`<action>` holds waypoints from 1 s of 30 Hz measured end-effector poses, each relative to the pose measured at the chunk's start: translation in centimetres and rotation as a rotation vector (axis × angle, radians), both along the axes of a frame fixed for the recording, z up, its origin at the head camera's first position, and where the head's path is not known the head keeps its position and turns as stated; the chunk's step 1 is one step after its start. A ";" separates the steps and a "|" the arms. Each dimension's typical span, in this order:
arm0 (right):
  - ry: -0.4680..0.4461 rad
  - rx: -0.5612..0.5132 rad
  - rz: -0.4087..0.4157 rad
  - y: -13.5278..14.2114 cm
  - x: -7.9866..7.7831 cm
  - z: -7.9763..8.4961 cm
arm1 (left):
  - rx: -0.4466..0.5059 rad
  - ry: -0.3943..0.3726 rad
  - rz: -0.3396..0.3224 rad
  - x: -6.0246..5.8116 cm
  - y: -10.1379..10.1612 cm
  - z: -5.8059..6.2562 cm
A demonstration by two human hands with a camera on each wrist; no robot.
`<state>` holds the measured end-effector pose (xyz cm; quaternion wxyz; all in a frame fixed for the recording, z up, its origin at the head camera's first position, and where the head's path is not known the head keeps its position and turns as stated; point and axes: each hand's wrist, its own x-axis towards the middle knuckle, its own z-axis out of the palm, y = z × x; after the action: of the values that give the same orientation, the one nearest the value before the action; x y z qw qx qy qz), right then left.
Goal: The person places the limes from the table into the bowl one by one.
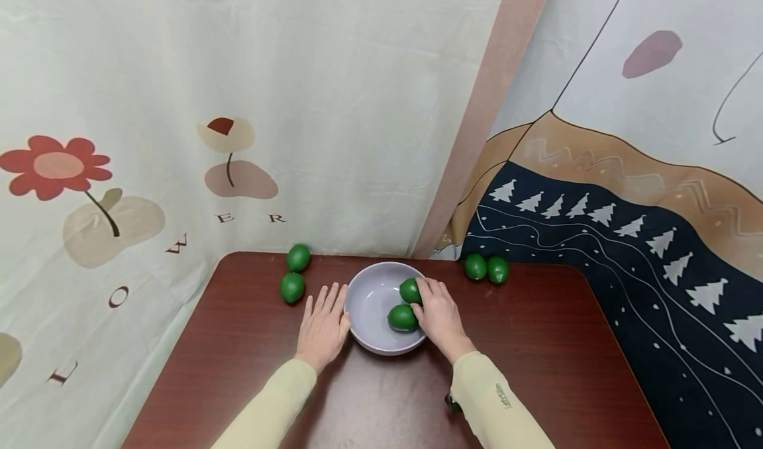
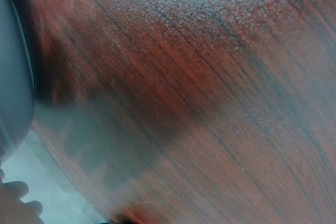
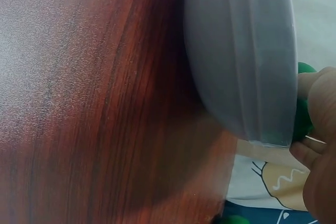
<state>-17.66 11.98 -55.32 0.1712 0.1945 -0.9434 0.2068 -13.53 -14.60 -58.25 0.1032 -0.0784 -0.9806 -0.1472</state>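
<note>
A pale lavender bowl (image 1: 366,316) stands on the table with two green limes inside, one lime (image 1: 410,291) behind the other lime (image 1: 402,318). My right hand (image 1: 440,313) reaches over the bowl's right rim, its fingers and thumb curled round the rear lime. From the right wrist, green shows between the fingers (image 3: 315,82) just past the bowl's wall (image 3: 247,51). My left hand (image 1: 324,328) lies at the bowl's left side with straight fingers, thumb close to the rim. The left wrist view catches only some fingertips (image 2: 18,190) below the bowl's side (image 2: 13,77).
Two limes (image 1: 295,273) sit at the table's back left, one behind the other. Another pair of limes (image 1: 486,269) lies side by side at the back right. A printed curtain (image 1: 357,138) hangs right behind the dark red wooden table (image 1: 536,356).
</note>
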 end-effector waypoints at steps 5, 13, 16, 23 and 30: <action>-0.025 0.016 0.018 0.0 -0.1 -0.4 | -0.001 -0.010 0.000 -0.1 0.0 -0.1; -0.076 0.055 0.029 -0.2 -0.2 -0.4 | 0.013 -0.014 0.002 -0.1 0.0 -0.2; -0.076 0.061 0.036 -0.3 -0.3 -0.5 | 0.014 -0.008 0.001 -0.1 0.0 -0.2; -0.108 0.090 0.058 -0.6 -0.5 -0.5 | 0.017 -0.016 -0.005 -0.1 0.0 -0.2; -0.190 0.131 0.068 -0.9 -0.4 -0.4 | 0.008 -0.017 -0.006 -0.1 -0.1 -0.3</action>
<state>-18.10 11.13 -55.75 0.0610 0.2165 -0.9598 0.1678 -13.59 -14.74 -58.51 0.0949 -0.0795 -0.9806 -0.1523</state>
